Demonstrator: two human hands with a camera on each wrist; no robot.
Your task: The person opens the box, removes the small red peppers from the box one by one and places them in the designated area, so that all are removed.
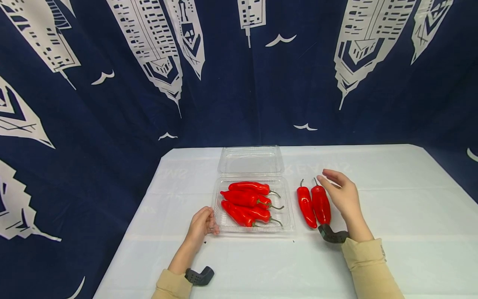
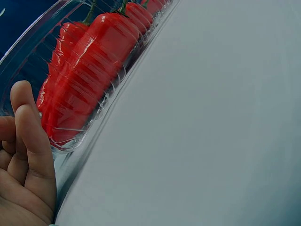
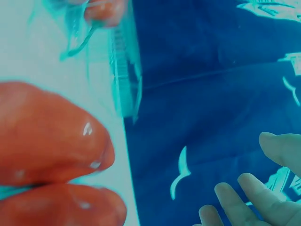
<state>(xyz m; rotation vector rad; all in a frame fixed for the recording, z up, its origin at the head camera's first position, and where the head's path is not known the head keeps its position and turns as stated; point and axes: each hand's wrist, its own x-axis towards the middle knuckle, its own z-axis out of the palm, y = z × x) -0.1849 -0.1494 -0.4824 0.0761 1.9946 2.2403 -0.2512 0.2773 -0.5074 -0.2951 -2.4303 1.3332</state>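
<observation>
A hinged clear plastic container (image 1: 286, 222) lies with its lid folded back, holding several red peppers (image 1: 242, 198) with green stems. My left hand (image 1: 201, 224) pinches its left rim near the front corner; the left wrist view shows the fingers (image 2: 33, 136) right at that clear wall. Two more red peppers lie side by side on the cloth to the right, a slimmer left one (image 1: 307, 207) and a right one (image 1: 321, 204). Over the right one's stem end hovers my right hand (image 1: 342, 194), its fingers loosely spread and holding nothing. Both peppers loom close in the right wrist view.
The raised lid (image 1: 251, 161) lies behind the container, toward the table's back edge. White cloth covers the table (image 1: 407, 199). A dark blue curtain (image 1: 239, 95) with white building prints hangs behind and at the left. Each wrist wears a black band (image 1: 332, 235).
</observation>
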